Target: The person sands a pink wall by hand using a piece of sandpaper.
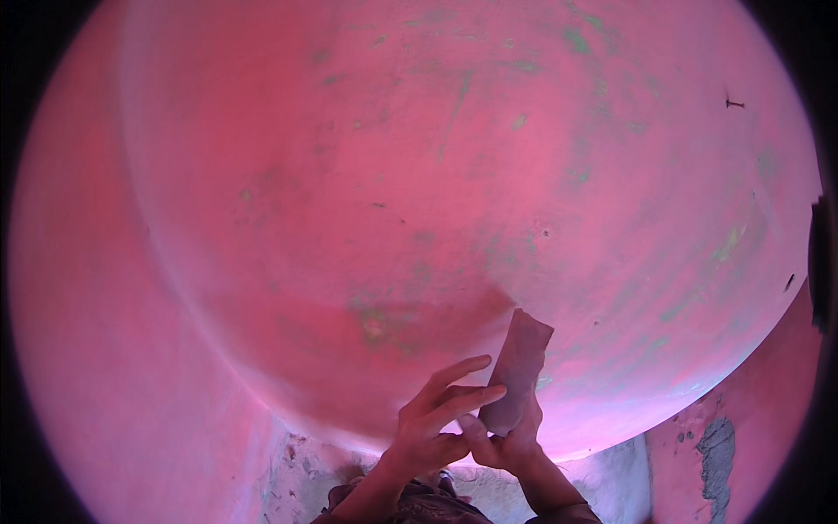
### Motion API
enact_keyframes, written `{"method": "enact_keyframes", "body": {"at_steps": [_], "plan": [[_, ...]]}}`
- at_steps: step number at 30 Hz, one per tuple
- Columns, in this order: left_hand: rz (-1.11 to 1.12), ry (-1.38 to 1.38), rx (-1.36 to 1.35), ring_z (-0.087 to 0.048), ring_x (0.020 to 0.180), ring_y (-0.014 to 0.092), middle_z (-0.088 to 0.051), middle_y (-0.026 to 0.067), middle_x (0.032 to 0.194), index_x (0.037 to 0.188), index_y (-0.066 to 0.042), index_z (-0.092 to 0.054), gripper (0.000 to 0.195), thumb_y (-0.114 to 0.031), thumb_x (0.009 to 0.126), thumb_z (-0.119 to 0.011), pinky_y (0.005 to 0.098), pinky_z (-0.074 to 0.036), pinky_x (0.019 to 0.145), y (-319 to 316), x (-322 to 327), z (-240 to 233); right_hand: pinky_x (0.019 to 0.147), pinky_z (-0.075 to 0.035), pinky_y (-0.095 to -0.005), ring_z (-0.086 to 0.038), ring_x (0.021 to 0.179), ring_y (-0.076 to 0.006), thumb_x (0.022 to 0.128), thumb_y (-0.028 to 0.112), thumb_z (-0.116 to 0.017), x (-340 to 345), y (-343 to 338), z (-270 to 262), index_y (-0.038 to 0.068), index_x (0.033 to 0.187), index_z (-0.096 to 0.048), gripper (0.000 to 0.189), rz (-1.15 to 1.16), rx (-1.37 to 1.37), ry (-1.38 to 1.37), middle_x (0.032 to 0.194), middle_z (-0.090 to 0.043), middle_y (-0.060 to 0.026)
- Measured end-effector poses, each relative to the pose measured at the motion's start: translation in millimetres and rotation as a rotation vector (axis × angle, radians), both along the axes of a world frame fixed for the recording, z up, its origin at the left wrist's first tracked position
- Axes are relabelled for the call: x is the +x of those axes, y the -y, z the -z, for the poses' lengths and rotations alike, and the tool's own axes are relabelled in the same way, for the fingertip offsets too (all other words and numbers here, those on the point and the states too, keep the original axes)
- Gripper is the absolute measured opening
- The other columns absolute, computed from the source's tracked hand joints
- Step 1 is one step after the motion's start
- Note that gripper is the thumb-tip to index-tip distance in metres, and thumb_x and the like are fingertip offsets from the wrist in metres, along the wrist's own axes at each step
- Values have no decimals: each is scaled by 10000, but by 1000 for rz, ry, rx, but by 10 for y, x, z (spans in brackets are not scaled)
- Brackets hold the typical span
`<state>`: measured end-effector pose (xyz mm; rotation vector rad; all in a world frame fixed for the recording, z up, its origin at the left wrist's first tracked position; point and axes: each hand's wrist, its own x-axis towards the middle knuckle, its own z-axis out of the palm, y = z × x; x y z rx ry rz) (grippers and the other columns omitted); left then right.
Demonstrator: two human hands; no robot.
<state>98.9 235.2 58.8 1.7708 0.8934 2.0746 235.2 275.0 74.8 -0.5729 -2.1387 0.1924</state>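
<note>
In front of the pink wall [294,164], my right hand [517,442] holds a thin brown rectangular piece [517,373] with a ragged right edge, which looks like folded sandpaper. It stands tilted, its upper end leaning right, and the fingers behind it are mostly hidden. My left hand [432,419] is just to the left with its fingers apart. One of its fingertips overlaps the piece's left edge, and its thumb lies close to my right thumb.
Green and yellowish patches [576,39] mark the wall. A nail [734,103] sticks out at upper right. Grey material shows through a chipped patch [717,468] at lower right. A dark object [818,262] cuts into the right rim. Below my hands is the pale floor [504,491].
</note>
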Motion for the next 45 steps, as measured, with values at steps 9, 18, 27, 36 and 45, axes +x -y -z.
{"method": "enact_keyframes", "body": {"at_steps": [9,18,27,36,45], "plan": [[168,-39,48,-676,993,213,-531,125,1308,1191,-95,-668,551,122,687,-710,319,-585,775,-47,123,5,988,-335,-653,-592,1040,-463,844,179,-559,87,25,0,-109,1246,-494,500,62,131,-53,1138,-564,-283],[195,14,146,-663,997,237,-536,125,1272,1172,-94,-684,515,151,720,-683,312,-596,811,-132,200,-25,620,-544,-374,-650,778,-366,887,27,-519,127,36,-63,-87,1079,-584,233,176,339,27,953,-626,-222],[-782,-171,42,-394,1317,427,-421,235,1419,1260,-70,-607,465,-82,807,-708,501,-373,1044,-332,-212,359,1037,-397,-562,-419,1274,-523,928,-28,-392,278,-508,-589,-142,1347,-410,434,406,880,-47,1369,-401,-387],[-768,-359,-237,-12,1323,683,-39,472,1443,1490,-50,-211,753,-331,912,-603,808,-143,945,-630,-290,525,1002,-427,-573,-503,1235,-455,899,136,-586,248,-1113,-471,-110,1279,-512,459,314,974,361,1308,-518,-309],[-764,-411,-302,-28,1298,705,-15,512,1405,1450,5,-248,707,-352,928,-563,806,-121,953,-624,-300,540,1089,-357,-521,-493,1261,-426,919,91,-547,129,-1200,-652,-67,1275,-549,389,368,1084,262,1316,-543,-252]]}}
